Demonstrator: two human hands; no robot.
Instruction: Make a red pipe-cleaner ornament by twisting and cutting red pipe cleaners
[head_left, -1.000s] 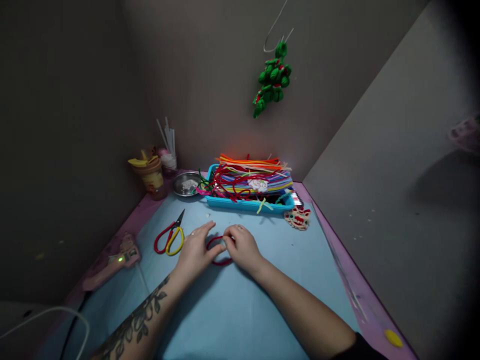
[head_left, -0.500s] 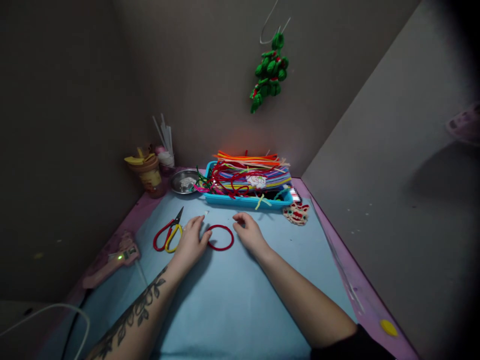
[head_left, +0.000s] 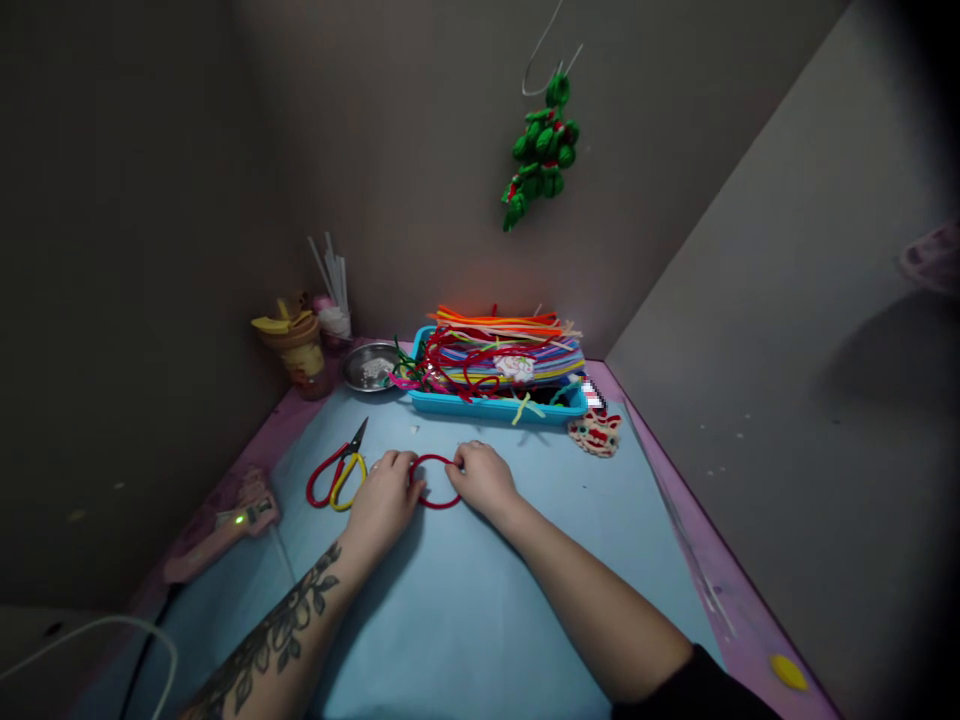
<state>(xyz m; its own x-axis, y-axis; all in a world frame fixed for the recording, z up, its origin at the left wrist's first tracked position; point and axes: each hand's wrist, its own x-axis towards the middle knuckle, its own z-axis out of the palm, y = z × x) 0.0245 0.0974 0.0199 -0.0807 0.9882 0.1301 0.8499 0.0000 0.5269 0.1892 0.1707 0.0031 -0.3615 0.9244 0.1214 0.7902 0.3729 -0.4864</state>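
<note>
ring: red, closed loop as far as visible, flat on the blue mat, mid-scene, between the two hands.

left hand: at the ring's left edge, fingers bent over the far part, thumb on the near part. touching it by the look of it; cannot tell if it's a firm pinch or just resting.

right hand: at the right edge, thumb and index close together, pinching the ring there. other fingers curled, dark sleeve on that arm.

left of the left hand: scissors, one red handle, one yellow, blades pointing far and a bit right. further left and nearer: pink glue gun, green light on, pale rod running from it onto the mat. white cable at near left.

far side: blue tray heaped with coloured stems, some hanging over its near rim. metal dish just left of it, small pale bits inside. cup left of the dish. beige-red piece by the tray's near right corner.

green ornament hangs from a wire hook above the tray. yellow piece near right, on the pink table.
</note>
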